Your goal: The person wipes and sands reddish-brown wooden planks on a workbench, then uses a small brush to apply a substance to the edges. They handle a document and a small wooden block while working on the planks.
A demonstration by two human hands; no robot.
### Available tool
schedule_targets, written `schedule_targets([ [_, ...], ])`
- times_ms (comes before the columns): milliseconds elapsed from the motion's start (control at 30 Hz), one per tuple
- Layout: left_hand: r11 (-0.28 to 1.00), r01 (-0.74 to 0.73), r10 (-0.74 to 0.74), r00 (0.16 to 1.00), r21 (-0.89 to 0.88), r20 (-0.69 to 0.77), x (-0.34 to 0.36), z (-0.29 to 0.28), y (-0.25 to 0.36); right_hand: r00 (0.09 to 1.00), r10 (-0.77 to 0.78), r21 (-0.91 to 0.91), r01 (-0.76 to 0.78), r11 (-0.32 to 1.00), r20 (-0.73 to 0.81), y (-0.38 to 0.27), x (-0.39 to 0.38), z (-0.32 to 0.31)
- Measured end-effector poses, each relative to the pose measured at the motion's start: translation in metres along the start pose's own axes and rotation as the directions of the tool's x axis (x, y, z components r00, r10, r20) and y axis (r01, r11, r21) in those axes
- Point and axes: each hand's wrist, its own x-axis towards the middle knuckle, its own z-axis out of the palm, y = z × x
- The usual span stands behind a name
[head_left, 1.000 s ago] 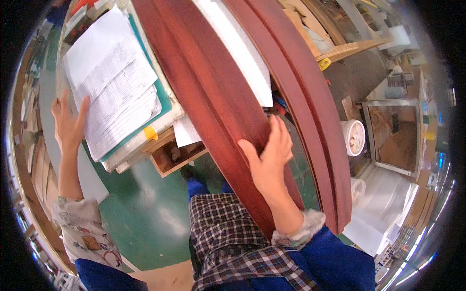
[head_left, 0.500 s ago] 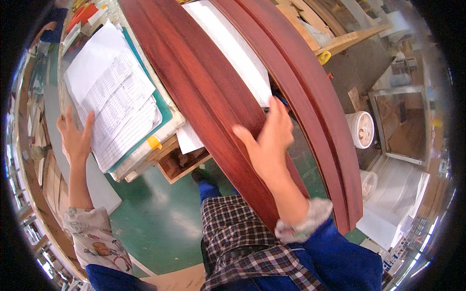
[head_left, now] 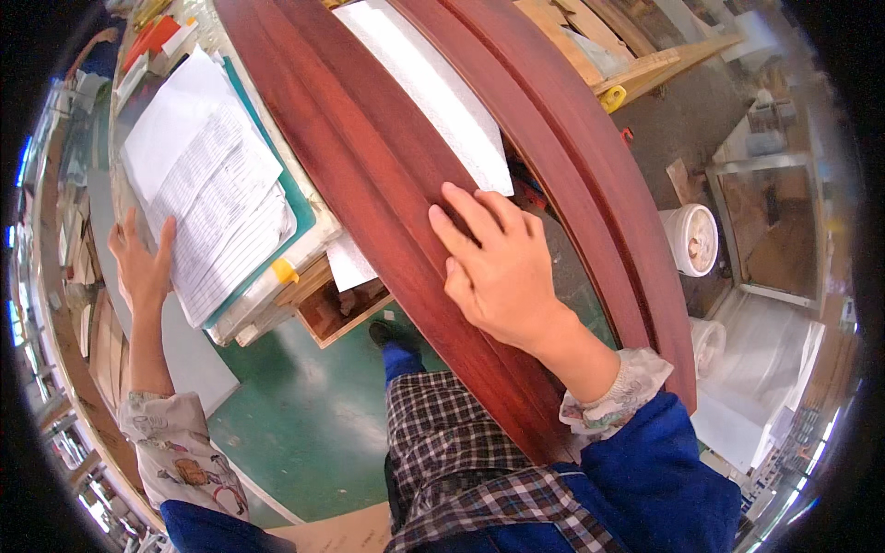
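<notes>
My right hand lies palm down on a long reddish-brown wooden board, fingers spread and slightly bent over its grooved face. A second, similar board runs alongside on the right, with a white sheet showing between the two. My left hand is open at the left edge of a stack of printed papers on a teal folder; whether it touches them I cannot tell.
An open wooden drawer sits below the papers over green floor. At right are a white bucket, a framed panel and a wooden rack. Another person's arm shows at the far upper left.
My right hand has moved from gripping around the board's right edge to lying flat across its top, fingers leftward. My left hand sits slightly lower in view, still open.
</notes>
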Motion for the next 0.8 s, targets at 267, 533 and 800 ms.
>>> schedule_targets([
  [267, 0.999, -0.031, 0.032, 0.999, 0.025, -0.027, -0.001, 0.006, -0.005, 0.981, 0.024, -0.084, -0.008, 0.996, 0.19, -0.011, -0.056, -0.03],
  [533, 0.999, -0.01, 0.01, 1.0, 0.038, 0.001, -0.001, -0.002, 0.001, 0.998, 0.062, -0.021, -0.062, 0.998, -0.007, -0.012, 0.0, 0.015],
  [800, 1.0, -0.006, 0.006, 1.0, -0.028, -0.011, -0.004, -0.004, 0.006, 0.999, 0.031, -0.042, -0.03, 0.999, 0.029, -0.009, -0.002, 0.008],
])
